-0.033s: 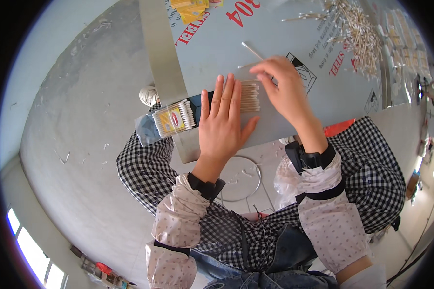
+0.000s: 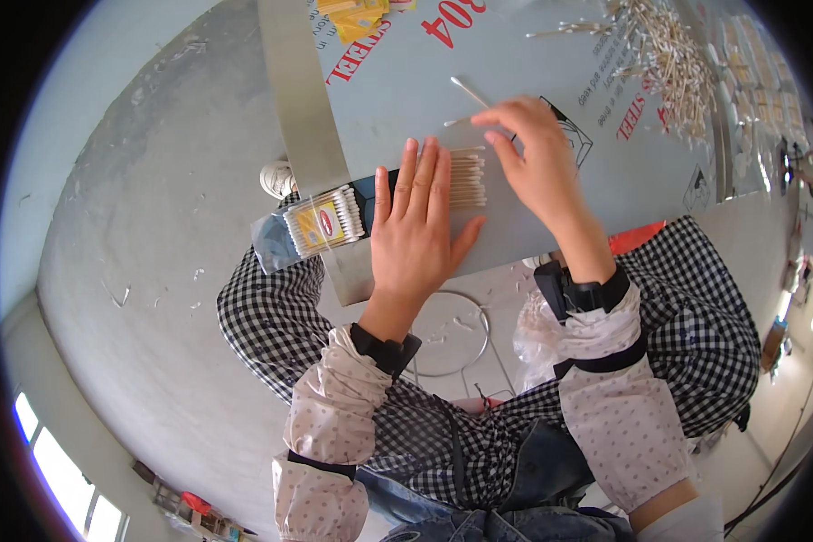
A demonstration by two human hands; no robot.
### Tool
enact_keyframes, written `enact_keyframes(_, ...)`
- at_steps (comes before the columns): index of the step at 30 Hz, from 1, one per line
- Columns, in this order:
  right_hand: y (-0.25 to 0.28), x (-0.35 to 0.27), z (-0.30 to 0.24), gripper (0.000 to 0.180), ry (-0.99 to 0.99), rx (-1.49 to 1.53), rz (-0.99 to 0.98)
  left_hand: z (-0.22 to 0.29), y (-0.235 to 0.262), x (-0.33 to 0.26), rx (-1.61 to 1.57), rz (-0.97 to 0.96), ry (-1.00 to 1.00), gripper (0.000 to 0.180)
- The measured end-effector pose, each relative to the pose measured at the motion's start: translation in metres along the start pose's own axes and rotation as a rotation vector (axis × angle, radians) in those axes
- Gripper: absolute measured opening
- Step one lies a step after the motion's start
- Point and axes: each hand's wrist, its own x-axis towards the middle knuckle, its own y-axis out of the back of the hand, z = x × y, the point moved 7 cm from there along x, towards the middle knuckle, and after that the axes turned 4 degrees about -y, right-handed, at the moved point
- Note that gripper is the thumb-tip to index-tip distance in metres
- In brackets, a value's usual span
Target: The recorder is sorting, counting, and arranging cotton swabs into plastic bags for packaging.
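My left hand [image 2: 415, 221] lies flat, fingers stretched, over a row of cotton swabs [image 2: 467, 179] at the near left of the table. Their stick ends stick out to its right. Left of it, white swab tips fan around a yellow card [image 2: 325, 223] in a clear plastic bag [image 2: 271, 246], on a dark strip partly hidden by that hand. My right hand [image 2: 537, 158] hovers farther right, thumb and index finger apart. By its index fingertip lie two loose swabs, one a slanting swab [image 2: 468, 90]; the other is partly hidden by the fingers.
A large heap of loose swabs [image 2: 668, 72] covers the far right of the grey printed tabletop [image 2: 515, 54]. Beyond it are packed swabs in clear plastic [image 2: 759, 81]. Yellow cards [image 2: 352, 16] are piled at the far left. A round metal stool frame [image 2: 486, 334] stands below the near edge.
My right hand's fingertips have shifted slightly away from me, and its thumb and index finger show more clearly apart. My left hand stays in place.
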Motion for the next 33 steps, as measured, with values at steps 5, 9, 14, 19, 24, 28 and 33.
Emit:
enact_keyframes(5, 0.004, 0.016, 0.018, 0.011, 0.010, -0.076, 0.098, 0.000, -0.004, -0.001, 0.057, -0.024, 0.000, 0.083)
enact_keyframes(9, 0.009, 0.026, 0.036, 0.011, -0.031, -0.132, 0.112, 0.003, -0.008, 0.002, 0.117, -0.076, -0.006, 0.086)
enact_keyframes(14, 0.018, 0.016, 0.040, 0.012, -0.085, -0.174, 0.167, 0.002, -0.014, 0.000, 0.225, -0.147, 0.002, 0.094)
enact_keyframes(19, 0.006, -0.005, 0.009, 0.015, -0.029, 0.042, 0.017, 0.001, -0.013, -0.001, 0.233, -0.164, 0.004, 0.096)
enact_keyframes(24, -0.004, -0.010, 0.008, 0.013, -0.024, 0.065, -0.027, 0.003, -0.014, 0.002, 0.220, -0.148, 0.000, 0.095)
enact_keyframes(28, -0.007, -0.008, 0.007, 0.011, -0.001, 0.069, -0.058, 0.002, -0.014, 0.000, 0.213, -0.140, 0.005, 0.095)
enact_keyframes(33, -0.007, -0.010, 0.011, 0.012, -0.031, 0.114, -0.112, 0.002, -0.014, 0.001, 0.203, -0.131, 0.008, 0.094)
